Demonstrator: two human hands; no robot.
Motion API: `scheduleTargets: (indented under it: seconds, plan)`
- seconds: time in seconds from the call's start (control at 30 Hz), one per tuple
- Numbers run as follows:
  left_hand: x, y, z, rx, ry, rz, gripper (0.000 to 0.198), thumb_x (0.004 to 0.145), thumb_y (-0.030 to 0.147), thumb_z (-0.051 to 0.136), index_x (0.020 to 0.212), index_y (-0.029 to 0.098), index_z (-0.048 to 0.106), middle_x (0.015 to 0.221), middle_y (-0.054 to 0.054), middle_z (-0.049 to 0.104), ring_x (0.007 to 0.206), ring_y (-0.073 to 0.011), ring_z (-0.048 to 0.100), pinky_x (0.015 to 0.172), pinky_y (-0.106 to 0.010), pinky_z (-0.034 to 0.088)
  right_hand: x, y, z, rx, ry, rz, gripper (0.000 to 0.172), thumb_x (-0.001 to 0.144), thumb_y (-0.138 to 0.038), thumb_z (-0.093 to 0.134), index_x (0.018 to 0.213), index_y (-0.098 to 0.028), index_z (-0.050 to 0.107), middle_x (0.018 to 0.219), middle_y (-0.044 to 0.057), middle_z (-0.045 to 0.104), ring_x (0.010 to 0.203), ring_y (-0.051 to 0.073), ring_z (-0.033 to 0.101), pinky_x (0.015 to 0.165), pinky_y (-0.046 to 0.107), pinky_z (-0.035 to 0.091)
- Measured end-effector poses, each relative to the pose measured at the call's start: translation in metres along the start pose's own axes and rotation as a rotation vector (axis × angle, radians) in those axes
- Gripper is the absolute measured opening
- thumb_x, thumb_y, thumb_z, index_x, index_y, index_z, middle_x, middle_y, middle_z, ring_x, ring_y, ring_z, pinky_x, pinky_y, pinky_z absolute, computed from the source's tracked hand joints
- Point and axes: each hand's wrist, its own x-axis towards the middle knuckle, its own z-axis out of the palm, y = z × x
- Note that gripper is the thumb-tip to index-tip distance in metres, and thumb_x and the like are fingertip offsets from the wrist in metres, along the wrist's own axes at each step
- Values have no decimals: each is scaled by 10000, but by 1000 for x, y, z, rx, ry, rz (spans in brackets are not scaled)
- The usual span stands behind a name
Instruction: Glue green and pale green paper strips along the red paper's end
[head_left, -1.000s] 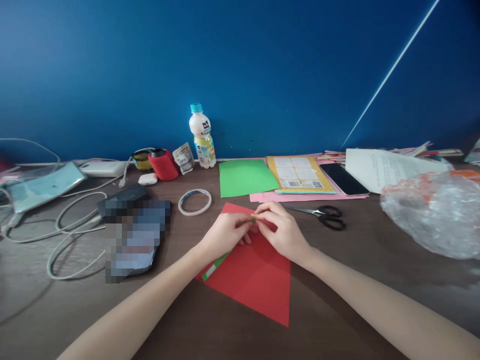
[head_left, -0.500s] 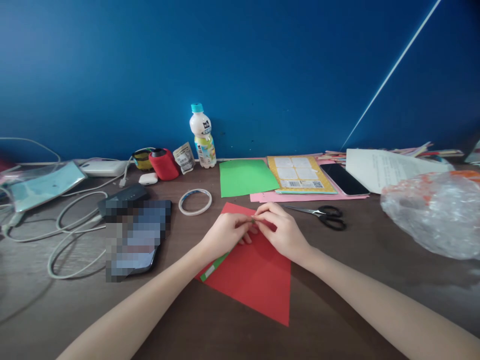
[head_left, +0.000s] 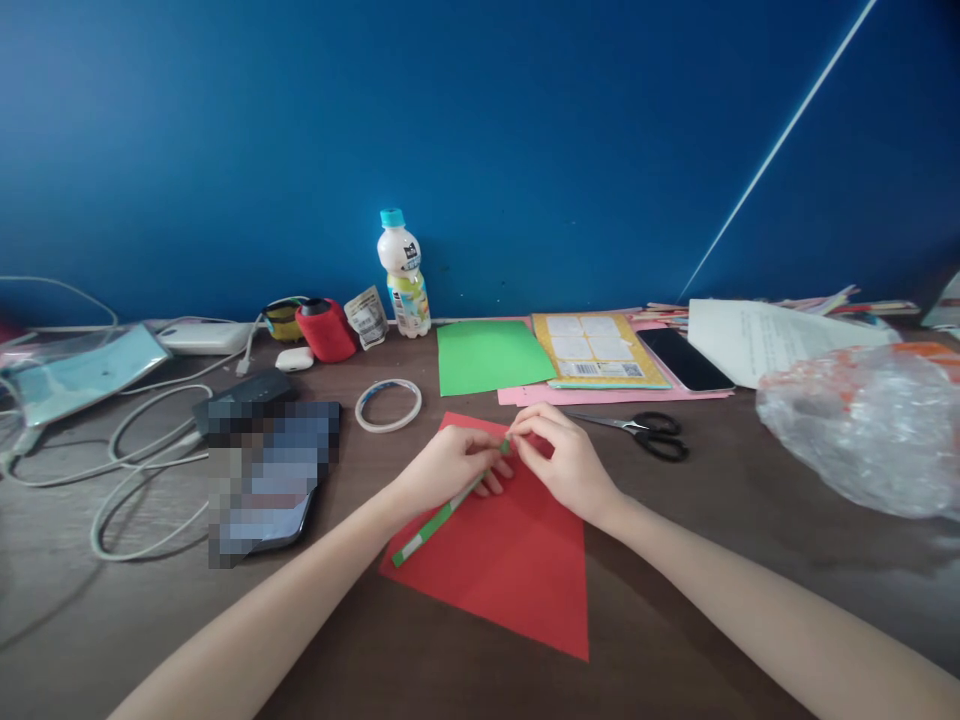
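Observation:
A narrow green paper strip (head_left: 431, 532) with whitish patches runs diagonally over a sheet of red paper (head_left: 525, 560). My left hand (head_left: 450, 465) is closed on the strip's upper part, thumb and index finger pinching it. At the strip's far tip, the thumb and index finger of my right hand (head_left: 559, 455) are pressed together, close to the left fingertips. The tip itself is small and partly covered by fingers. Under both hands, the red sheet lies flat on the desk. Beyond my right hand are black-handled scissors (head_left: 656, 435), and a roll of clear tape (head_left: 388, 405) lies beyond my left.
A green sheet (head_left: 491, 355), a yellow packet (head_left: 600, 350) and a black phone (head_left: 686, 360) lie at the back. A bottle (head_left: 403, 280) stands against the blue wall. Crumpled plastic wrap (head_left: 862, 430) is on the right; another phone (head_left: 281, 480) and cables are on the left.
The red sheet has turned slightly, its near corners shifting outward. More of the green strip shows below my left hand. Both hands keep nearly the same place, their fingertips slightly shifted.

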Motion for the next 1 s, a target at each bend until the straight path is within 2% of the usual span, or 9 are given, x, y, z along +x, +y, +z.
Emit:
scheduleTargets:
  seconds: [0.13,0.23,0.4,0.5,0.63,0.77,0.87,0.93,1.0]
  plan:
    - [2,-2,-8,-70,-40,-143,143,787,200,479,794,119,597,792,-68,683,603,-137,647,580,-264,533,9,4,-10,7,98,164,136,791,-177,477,716,-194,589,808,33,581,768,161,551,656,291,441]
    - [3,-5,-15,-92,-56,-182,147,774,220,497,796,117,600,807,-81,688,629,-167,662,579,-284,539,22,13,-27,-69,148,270,165,786,-239,474,726,-184,617,844,44,620,810,168,568,693,284,445]
    - [-1,-2,-23,-31,-71,-112,137,763,238,511,779,117,573,818,-91,694,634,-166,665,584,-271,534,39,35,-76,-316,51,443,229,772,-281,460,789,-173,661,866,56,670,824,189,597,742,299,437]
    - [-3,3,-28,40,-72,-63,147,782,269,486,763,134,540,774,-73,693,582,-149,652,534,-254,513,41,49,-107,-449,-28,528,139,683,-260,552,641,-191,665,744,49,676,730,216,605,671,313,430]
    - [-2,9,-36,132,-97,-33,164,789,308,473,735,158,512,647,-23,667,497,-121,613,439,-208,428,38,65,-132,-630,-81,613,170,665,-251,563,534,-180,644,572,92,626,601,263,591,564,349,400]
    - [4,19,-38,250,-83,45,203,788,320,470,667,162,510,558,8,625,401,-75,514,418,-191,368,46,62,-132,-744,-22,563,263,712,-140,440,822,-128,678,967,178,641,881,317,592,723,396,417]
    - [11,32,-30,291,-75,112,217,783,329,475,650,162,514,544,11,608,403,-73,486,424,-194,362,58,43,-116,-679,-28,496,344,758,-137,408,1023,-173,624,1105,112,617,986,265,575,815,377,422]
    - [17,40,-22,297,-52,138,228,788,319,462,632,160,508,506,21,571,395,-70,464,428,-194,362,65,26,-100,-374,-121,425,291,819,-255,423,1034,-200,611,1104,78,627,1014,236,571,857,373,421]
    - [21,45,-16,292,-16,139,219,788,300,447,634,159,512,497,23,555,394,-70,454,424,-194,358,70,10,-80,-54,-357,382,296,812,-364,485,1044,-215,591,1047,69,654,952,214,603,812,354,454]
